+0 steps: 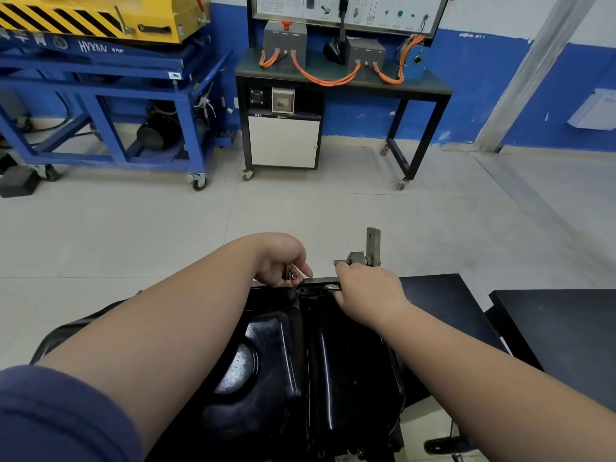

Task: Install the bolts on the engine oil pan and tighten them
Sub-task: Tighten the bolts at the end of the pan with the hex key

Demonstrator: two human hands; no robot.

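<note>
The glossy black engine oil pan point(300, 355) fills the lower middle of the view, its far flange running under both hands. My left hand point(280, 261) hovers over the far edge and holds several small metal bolts point(290, 271) in its curled fingers. My right hand point(366, 291) sits on the far flange just to the right, its fingers curled down on a small metal part at the rim; what they pinch is hidden by the hand.
A grey metal bracket with a clamp point(366, 255) stands up just beyond my right hand. Black tabletops point(553, 328) lie to the right. Across the tiled floor stand a blue wheeled frame point(110, 105) and a black training bench point(343, 81) with orange cables.
</note>
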